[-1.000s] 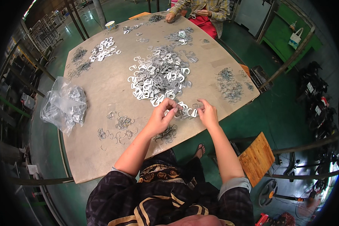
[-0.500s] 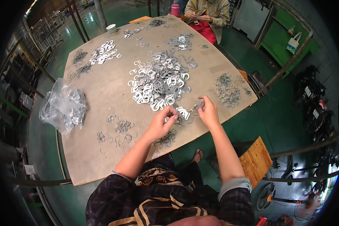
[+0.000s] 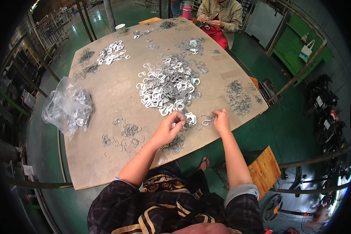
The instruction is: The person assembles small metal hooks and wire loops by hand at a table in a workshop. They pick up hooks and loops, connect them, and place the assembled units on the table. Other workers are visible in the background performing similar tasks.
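Observation:
A large heap of white and grey flat hooks (image 3: 167, 84) covers the middle of the table. Just in front of its near edge, my left hand (image 3: 171, 128) is closed in a pinch; whatever lies between its fingertips is too small to name. A white hook (image 3: 190, 118) sits right beside those fingertips. To the right, my right hand (image 3: 222, 122) is also pinched, with fingertips pointing left. A grey hook (image 3: 206, 121) shows by its fingertips, but whether it is held is unclear. Small bent wire pieces (image 3: 174, 144) lie under and in front of my left hand.
More wire pieces lie right (image 3: 238, 97) and left (image 3: 129, 129) on the brown table (image 3: 93, 167). A clear plastic bag (image 3: 68, 107) rests at the left edge, a smaller hook pile (image 3: 113, 52) farther back. Across the table sits a co-worker (image 3: 222, 17); a wooden stool (image 3: 264, 171) stands right.
My right hand has turned, its fingers drawing together into a pinch, and moved slightly right and down. My left hand stays nearly in place. The whole view has shifted a little.

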The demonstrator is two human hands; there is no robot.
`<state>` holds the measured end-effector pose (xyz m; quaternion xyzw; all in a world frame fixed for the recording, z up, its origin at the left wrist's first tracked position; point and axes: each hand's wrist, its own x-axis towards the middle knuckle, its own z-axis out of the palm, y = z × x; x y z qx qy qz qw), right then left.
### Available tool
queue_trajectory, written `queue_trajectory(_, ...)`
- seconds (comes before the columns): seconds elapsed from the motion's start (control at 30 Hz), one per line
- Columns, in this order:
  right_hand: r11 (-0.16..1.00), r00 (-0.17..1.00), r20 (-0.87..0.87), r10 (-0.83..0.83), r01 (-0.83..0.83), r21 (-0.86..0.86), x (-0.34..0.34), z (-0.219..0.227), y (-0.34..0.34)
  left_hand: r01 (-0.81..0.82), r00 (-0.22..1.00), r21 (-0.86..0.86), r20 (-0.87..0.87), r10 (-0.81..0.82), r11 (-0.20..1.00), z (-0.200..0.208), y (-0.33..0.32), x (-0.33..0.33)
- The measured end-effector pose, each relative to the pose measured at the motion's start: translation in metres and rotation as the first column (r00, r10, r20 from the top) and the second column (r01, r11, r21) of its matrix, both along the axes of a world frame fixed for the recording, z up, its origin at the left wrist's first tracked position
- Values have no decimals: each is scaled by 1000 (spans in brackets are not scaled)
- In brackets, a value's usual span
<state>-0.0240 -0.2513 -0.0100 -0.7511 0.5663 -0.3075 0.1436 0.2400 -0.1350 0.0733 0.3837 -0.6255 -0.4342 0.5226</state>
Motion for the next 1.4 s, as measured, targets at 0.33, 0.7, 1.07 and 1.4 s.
queue_trajectory(0.33, 996, 982, -175, -68, 77, 42, 12, 19, 23, -14, 999, -19, 38, 14, 1000, -1, 0, -6)
queue_trajectory(0.7, 994, 994, 68, -91, 87, 64, 9, 16, 2, -16, 999, 1, 47, 16, 1000, -3, 0, -9)
queue_trajectory(1.07, 895, 625, 772, -114, -273, 354, 25, 41, -1, 3, 999, 3, 52, -3, 1000, -6, -4, -18)
queue_trajectory(1.4, 872, 713, 676, 186, -436, 221, 42, 103, 13, -58, 980, -69, 184, 70, 996, 11, -24, -26)
